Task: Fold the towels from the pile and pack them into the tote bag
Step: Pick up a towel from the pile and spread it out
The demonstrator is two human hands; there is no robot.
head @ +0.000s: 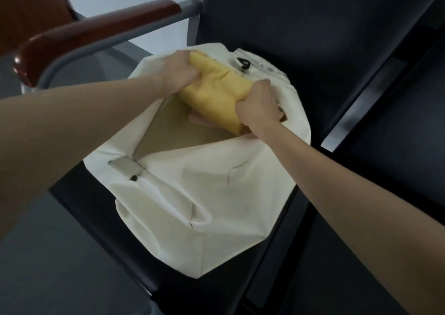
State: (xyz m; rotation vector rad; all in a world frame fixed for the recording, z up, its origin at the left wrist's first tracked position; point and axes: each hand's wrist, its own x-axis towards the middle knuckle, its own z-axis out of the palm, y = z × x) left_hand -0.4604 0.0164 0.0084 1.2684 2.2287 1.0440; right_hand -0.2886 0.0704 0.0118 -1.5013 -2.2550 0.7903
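You are at the packing stage with one towel. The tote bag (192, 194), cream canvas, lies on the black chair seat (301, 254) with its mouth gaping toward the chair back, and everything here is placed from that bag. A folded yellow towel (216, 95) sits in the bag's mouth, partly above the rim and partly sunk into the tan lining. Your left hand (178, 73) grips the towel's far-left end at the bag's far rim, fingers curled into the cloth; your right hand (260, 105) clamps its near-right end at the bag's right rim, fingers wrapped tightly round the fold. Neither hand is free.

So this towel's folding looks finished and it seems to be going in, not yet seated. Just under it, inside the bag, a pinkish cloth (199, 120) shows, probably a towel already packed, though you cannot be sure from this glimpse. The pile itself is out of view, so how many towels remain cannot be told. Beyond the bag's left side runs the wooden armrest (96, 33).
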